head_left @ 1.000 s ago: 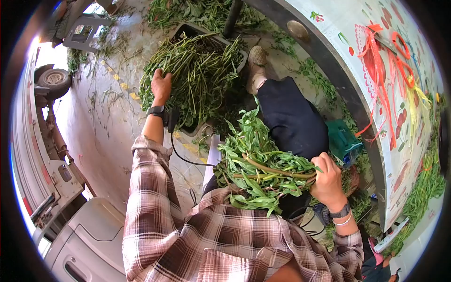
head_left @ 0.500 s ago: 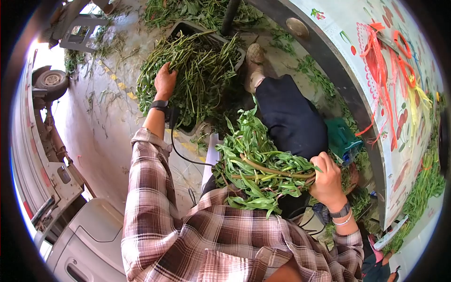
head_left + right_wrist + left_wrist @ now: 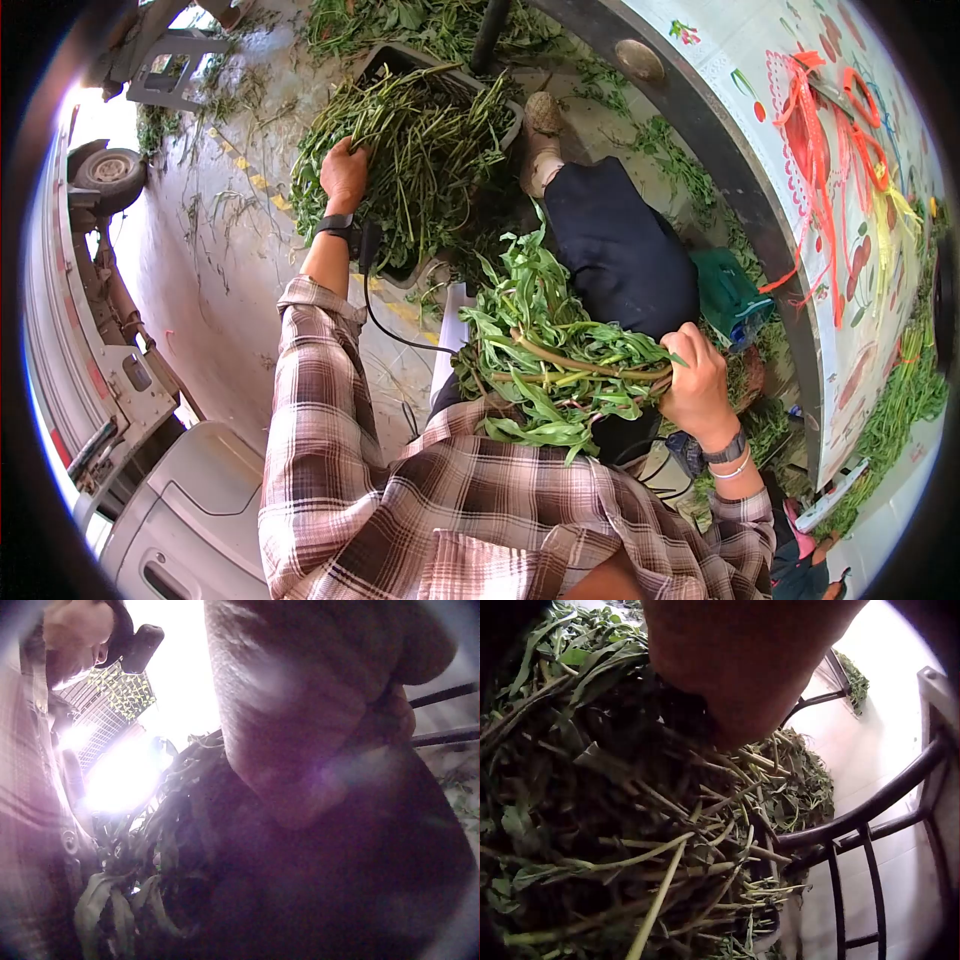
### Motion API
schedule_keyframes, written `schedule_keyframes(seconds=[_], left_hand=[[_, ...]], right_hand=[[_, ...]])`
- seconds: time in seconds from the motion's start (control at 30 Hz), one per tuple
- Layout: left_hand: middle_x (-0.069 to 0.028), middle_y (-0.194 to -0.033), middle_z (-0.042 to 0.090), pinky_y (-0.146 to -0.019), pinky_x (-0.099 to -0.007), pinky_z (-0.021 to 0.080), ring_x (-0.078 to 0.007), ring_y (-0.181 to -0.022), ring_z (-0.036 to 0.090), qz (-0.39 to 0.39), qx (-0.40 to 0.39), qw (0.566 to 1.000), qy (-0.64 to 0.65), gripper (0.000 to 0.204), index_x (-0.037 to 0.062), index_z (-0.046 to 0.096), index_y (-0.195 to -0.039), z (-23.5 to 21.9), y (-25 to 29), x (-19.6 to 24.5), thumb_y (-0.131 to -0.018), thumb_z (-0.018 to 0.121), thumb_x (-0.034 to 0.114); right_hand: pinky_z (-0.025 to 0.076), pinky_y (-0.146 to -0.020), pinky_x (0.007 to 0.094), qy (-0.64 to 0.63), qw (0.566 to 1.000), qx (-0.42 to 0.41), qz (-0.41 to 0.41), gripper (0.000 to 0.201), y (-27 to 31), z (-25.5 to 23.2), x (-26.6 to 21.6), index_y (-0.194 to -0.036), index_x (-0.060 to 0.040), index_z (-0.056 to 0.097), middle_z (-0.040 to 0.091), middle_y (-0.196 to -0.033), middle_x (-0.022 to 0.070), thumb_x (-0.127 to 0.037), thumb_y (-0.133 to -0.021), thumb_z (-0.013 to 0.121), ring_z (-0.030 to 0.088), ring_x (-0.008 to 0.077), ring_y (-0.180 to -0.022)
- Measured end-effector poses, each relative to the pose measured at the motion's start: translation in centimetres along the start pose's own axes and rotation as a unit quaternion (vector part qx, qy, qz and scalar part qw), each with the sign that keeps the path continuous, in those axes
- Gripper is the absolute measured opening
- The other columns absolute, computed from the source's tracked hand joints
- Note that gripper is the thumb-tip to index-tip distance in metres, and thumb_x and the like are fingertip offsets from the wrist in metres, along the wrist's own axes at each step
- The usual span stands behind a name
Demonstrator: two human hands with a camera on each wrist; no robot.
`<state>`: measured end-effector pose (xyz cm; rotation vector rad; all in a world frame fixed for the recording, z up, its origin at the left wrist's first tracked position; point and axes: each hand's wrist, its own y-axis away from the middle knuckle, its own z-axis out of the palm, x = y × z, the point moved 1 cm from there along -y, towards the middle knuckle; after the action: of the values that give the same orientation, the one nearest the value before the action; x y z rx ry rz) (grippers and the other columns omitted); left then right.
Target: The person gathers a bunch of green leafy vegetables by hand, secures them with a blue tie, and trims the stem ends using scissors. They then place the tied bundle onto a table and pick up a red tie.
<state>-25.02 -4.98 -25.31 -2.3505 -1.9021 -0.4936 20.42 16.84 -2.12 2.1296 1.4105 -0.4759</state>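
Note:
My left hand (image 3: 343, 178) is at the left side of a heaped pile of leafy green stems (image 3: 430, 150). Its fingertips reach in among the stems; I cannot tell whether they grip any. The pile overfills a dark crate (image 3: 505, 105) on the floor, and in the left wrist view tangled stems (image 3: 697, 847) lie under the hand. Against my lap, my right hand (image 3: 697, 385) holds a bunch of leafy greens (image 3: 540, 350) by its stem ends, fingers curled round them. Its leaves spread leftward. In the right wrist view, drooping leaves (image 3: 97, 900) hang beside the hand.
On the right stands a table with a patterned cloth (image 3: 740, 90), bearing red ribbons (image 3: 805, 150) and orange-handled scissors (image 3: 860, 120). A green container (image 3: 730, 290) sits below. Loose greens (image 3: 670, 170) litter the floor. A grey stool (image 3: 170, 75) and a vehicle (image 3: 190, 500) are left.
My left hand has shifted slightly over the crate's pile, first toward its middle, then a little back left. The right hand and its bunch stay nearly still.

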Motion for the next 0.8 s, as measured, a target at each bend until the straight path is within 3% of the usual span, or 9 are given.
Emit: schedule_keyframes(seconds=[0.17, 0.27, 0.37, 0.43, 0.63, 0.8], left_hand=[[-0.0138, -0.1, 0.068, -0.079, -0.0435, 0.05, -0.0338, -0.094, 0.064, 0.003, -0.024, 1.0, -0.012, 0.039, 0.018, 0.066, -0.112, -0.2, -0.4, -0.2, -0.078, 0.065, 0.038], [-0.0147, -0.097, 0.068, -0.08, -0.0444, 0.05, -0.0351, -0.094, 0.064, 0.036, 0.01, 0.999, -0.019, 0.039, 0.014, 0.066, -0.11, 0.1, -0.6, -0.6, -0.078, 0.065, 0.037], [-0.0165, -0.103, 0.066, -0.081, -0.0443, 0.049, -0.0355, -0.097, 0.062, 0.025, -0.027, 0.999, -0.018, 0.041, 0.0106, 0.064, -0.111, 0.3, -0.8, -0.7, -0.079, 0.064, 0.036], [-0.0177, -0.112, 0.062, -0.085, -0.0438, 0.047, -0.0351, -0.102, 0.06, 0.085, 0.016, 0.996, 0.007, 0.042, 0.0106, 0.06, -0.116, 1.2, -1.2, -1.8, -0.081, 0.063, 0.033], [-0.0189, -0.117, 0.06, -0.091, -0.0439, 0.045, -0.0363, -0.107, 0.058, 0.126, -0.002, 0.992, 0.018, 0.044, 0.0059, 0.056, -0.122, 0.7, -1.3, -2.2, -0.083, 0.061, 0.027], [-0.0223, -0.118, 0.06, -0.093, -0.0427, 0.044, -0.0367, -0.112, 0.056, 0.102, -0.002, 0.994, 0.047, 0.046, 0.003, 0.055, -0.122, 0.0, -1.8, -2.7, -0.084, 0.06, 0.028]], right_hand=[[0.045, -0.064, 0.0453, 0.007, 1.0, 0.006, -0.009, 0.039, 0.0, 0.0, 0.0, -0.092, -0.0021, 0.048, 0.045, -0.084, 0.0147, 0.009, -0.056, 0.06, 0.052, 0.0376, -0.076], [0.045, -0.064, 0.0452, 0.007, 1.0, 0.008, -0.007, 0.039, 0.1, 0.1, 0.0, -0.091, -0.0022, 0.047, 0.045, -0.084, 0.0149, 0.008, -0.056, 0.06, 0.052, 0.0377, -0.076], [0.044, -0.064, 0.0452, 0.006, 1.0, 0.007, -0.006, 0.039, 0.2, 0.1, 0.1, -0.091, -0.0025, 0.047, 0.045, -0.084, 0.015, 0.008, -0.057, 0.06, 0.052, 0.0378, -0.076], [0.044, -0.064, 0.0452, 0.001, 1.0, 0.008, -0.005, 0.038, 0.2, 0.1, 0.1, -0.091, -0.0028, 0.047, 0.045, -0.084, 0.0152, 0.008, -0.057, 0.06, 0.052, 0.0381, -0.077], [0.044, -0.064, 0.0455, 0.001, 1.0, 0.011, -0.008, 0.038, 0.1, 0.0, 0.1, -0.092, -0.0033, 0.047, 0.045, -0.084, 0.0152, 0.008, -0.058, 0.06, 0.052, 0.0383, -0.076], [0.044, -0.064, 0.0454, -0.001, 1.0, 0.01, -0.007, 0.038, 0.2, 0.1, 0.1, -0.092, -0.003, 0.047, 0.045, -0.084, 0.0153, 0.008, -0.058, 0.06, 0.052, 0.0384, -0.077]])
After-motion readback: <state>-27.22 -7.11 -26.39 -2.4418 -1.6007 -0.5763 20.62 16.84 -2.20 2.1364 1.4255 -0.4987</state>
